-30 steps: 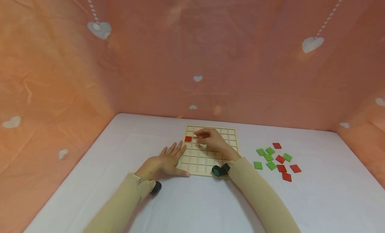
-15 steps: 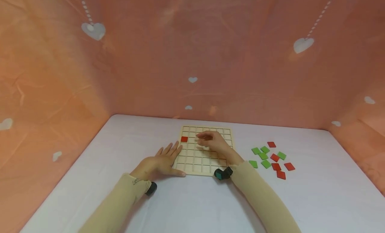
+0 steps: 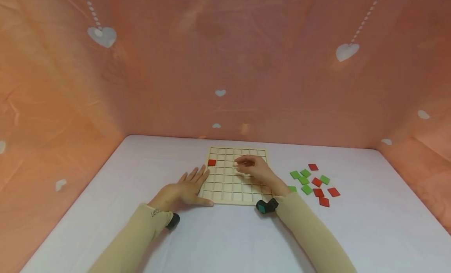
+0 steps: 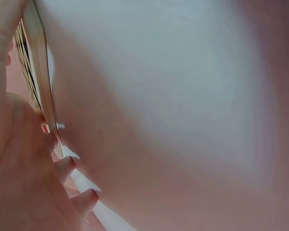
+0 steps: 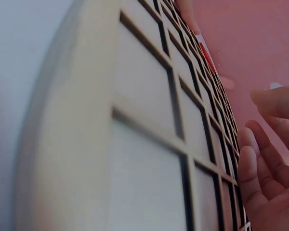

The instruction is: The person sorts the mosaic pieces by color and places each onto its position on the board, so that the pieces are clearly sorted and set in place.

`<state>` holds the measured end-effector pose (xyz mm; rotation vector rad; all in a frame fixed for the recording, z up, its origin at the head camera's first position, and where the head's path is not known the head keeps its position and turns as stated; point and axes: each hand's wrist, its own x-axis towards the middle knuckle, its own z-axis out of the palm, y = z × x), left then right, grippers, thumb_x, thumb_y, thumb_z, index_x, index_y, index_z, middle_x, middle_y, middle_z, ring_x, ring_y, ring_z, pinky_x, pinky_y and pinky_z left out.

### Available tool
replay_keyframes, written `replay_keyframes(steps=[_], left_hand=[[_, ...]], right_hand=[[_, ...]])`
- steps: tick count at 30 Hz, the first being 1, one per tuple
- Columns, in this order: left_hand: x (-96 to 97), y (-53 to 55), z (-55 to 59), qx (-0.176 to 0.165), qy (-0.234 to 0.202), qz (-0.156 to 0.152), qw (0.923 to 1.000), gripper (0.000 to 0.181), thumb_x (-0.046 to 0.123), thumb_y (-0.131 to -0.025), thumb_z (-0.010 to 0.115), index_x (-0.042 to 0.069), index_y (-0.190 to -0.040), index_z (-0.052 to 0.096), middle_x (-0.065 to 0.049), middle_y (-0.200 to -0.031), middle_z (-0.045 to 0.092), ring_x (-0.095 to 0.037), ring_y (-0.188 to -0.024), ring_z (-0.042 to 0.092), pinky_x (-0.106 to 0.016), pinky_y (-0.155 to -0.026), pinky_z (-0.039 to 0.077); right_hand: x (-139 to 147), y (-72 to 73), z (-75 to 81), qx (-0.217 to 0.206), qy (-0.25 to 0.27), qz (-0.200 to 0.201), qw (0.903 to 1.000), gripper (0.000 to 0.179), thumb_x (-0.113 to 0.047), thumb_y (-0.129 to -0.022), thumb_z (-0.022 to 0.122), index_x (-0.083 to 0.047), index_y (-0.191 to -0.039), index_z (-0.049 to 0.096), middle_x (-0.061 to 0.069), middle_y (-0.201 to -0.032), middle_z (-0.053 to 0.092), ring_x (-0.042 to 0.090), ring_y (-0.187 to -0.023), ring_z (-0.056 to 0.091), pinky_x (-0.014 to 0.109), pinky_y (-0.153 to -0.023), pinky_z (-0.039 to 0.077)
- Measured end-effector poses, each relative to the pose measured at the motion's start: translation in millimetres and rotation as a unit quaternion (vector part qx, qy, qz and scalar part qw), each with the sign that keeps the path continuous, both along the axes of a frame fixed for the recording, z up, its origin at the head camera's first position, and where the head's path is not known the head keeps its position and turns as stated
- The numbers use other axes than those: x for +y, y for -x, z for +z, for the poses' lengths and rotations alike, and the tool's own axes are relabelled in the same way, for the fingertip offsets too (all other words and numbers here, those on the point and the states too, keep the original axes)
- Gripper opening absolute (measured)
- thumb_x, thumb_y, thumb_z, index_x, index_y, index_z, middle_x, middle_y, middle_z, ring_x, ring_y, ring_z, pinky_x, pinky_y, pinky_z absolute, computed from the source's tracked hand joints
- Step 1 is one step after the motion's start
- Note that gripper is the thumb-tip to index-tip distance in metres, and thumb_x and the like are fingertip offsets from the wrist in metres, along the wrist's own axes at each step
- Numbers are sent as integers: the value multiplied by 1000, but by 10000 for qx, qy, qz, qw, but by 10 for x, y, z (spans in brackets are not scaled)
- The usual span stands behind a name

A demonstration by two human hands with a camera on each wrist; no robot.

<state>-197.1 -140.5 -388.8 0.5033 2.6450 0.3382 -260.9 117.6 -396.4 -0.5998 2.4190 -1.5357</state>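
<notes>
A pale wooden grid board (image 3: pixel 229 187) lies on the white table. One red square tile (image 3: pixel 211 162) sits in a cell at its left side, near the far edge. My left hand (image 3: pixel 186 191) rests along the board's left edge, fingers spread and thumb at the near corner; the left wrist view shows its palm beside the board's rim (image 4: pixel 44 72). Over the middle right of the board is my right hand (image 3: pixel 257 169). In the right wrist view its fingers (image 5: pixel 262 149) are loosely bent, with no tile visible between them and the thumb.
Right of the board lie several loose green tiles (image 3: pixel 303 180) and several red tiles (image 3: pixel 318 192), scattered flat on the cloth (image 3: pixel 225 241). An orange-pink curtain (image 3: pixel 225 61) with white hearts stands behind the table and at both sides.
My right hand has drawn back to the right, away from the red tile on the board. The left hand keeps its place at the board's edge. The head view has swung slightly right.
</notes>
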Motion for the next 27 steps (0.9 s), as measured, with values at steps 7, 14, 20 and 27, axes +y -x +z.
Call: replay_keyframes(steps=[7,14,20,27], left_hand=[[-50,45,-111,69,-13,-13,10000,111,65,-81,62,10,-155,0,-9,-162,-11,-32,-149,-8,-54,-118,1],[-35,16,-45,-31,-51,-20,10000,111,64,-82,61,10,-155,-1,-8,-162,-12,-31,-149,-9,-54,-118,-1],[-24,27,-50,7,9,-66,10000,110,63,-82,62,10,-155,-2,-9,-161,-12,-31,-148,-9,-53,-118,-1],[-17,37,-54,21,16,-77,10000,111,64,-82,61,8,-155,-1,-12,-161,-11,-33,-148,-8,-55,-118,0]], right_hand=[[51,6,17,-3,-186,-115,9998,34,-12,-89,67,-2,-121,64,17,-116,66,27,-103,62,29,-73,50],[180,-18,21,-82,-188,-136,9997,36,-12,-90,65,-1,-124,62,18,-121,63,28,-106,61,38,-90,50],[309,-52,42,-243,-82,-279,9993,34,-9,-91,63,2,-123,61,20,-117,63,22,-97,62,31,-82,51],[423,-11,18,47,-399,-322,9987,34,-12,-89,67,2,-120,64,19,-116,66,25,-99,63,28,-81,50]])
